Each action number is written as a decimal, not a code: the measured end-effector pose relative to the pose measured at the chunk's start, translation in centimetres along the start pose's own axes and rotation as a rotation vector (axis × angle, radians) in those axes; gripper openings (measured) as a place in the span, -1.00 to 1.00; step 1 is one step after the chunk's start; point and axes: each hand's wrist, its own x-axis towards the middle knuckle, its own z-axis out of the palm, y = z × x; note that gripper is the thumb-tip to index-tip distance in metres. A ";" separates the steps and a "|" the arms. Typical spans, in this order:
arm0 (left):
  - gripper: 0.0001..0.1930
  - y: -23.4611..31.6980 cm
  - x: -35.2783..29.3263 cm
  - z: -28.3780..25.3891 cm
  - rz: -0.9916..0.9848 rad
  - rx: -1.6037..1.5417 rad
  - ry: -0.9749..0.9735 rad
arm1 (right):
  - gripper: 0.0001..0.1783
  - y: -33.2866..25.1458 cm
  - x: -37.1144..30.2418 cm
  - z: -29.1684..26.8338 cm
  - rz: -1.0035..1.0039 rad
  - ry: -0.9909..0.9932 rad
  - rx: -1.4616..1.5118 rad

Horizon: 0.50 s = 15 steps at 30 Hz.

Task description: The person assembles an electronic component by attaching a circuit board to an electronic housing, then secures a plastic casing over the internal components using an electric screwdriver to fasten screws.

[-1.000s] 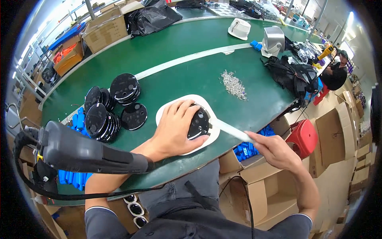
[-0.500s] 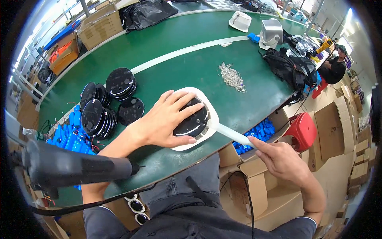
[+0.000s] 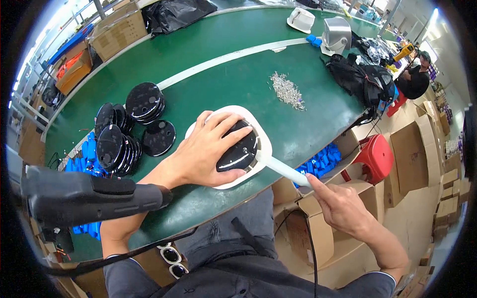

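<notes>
My left hand (image 3: 204, 151) lies with spread fingers on a glossy black disc (image 3: 237, 158) set in a white rounded housing (image 3: 267, 144) on the green table. Its palm and thumb cover part of both. In my right hand (image 3: 343, 204) is a pale, translucent stick (image 3: 283, 170); the index finger stretches along its near end. The stick's far end meets the right side of the housing, close to the disc's edge. Curled fingers hide the rest of the grip. A black handheld tool (image 3: 94, 197), out of focus, crosses in front of my left forearm.
Stacked black discs (image 3: 144, 104) stand to the left, near blue wrapped packs (image 3: 89, 154). Small metal pieces (image 3: 287, 92) lie in a heap farther back. Beyond the table's right edge are an open carton of blue packs (image 3: 323, 161) and a red stool (image 3: 375, 159). Another person sits far right.
The view has shifted slightly. My right index finger now lies straighter along the stick. My left hand stays on the disc, and the black tool appears tilted differently.
</notes>
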 end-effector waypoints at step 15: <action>-0.26 0.1 -0.1 0.0 -0.018 -0.001 0.050 | -0.38 1.9 1.4 -0.6 -0.124 -0.016 -0.004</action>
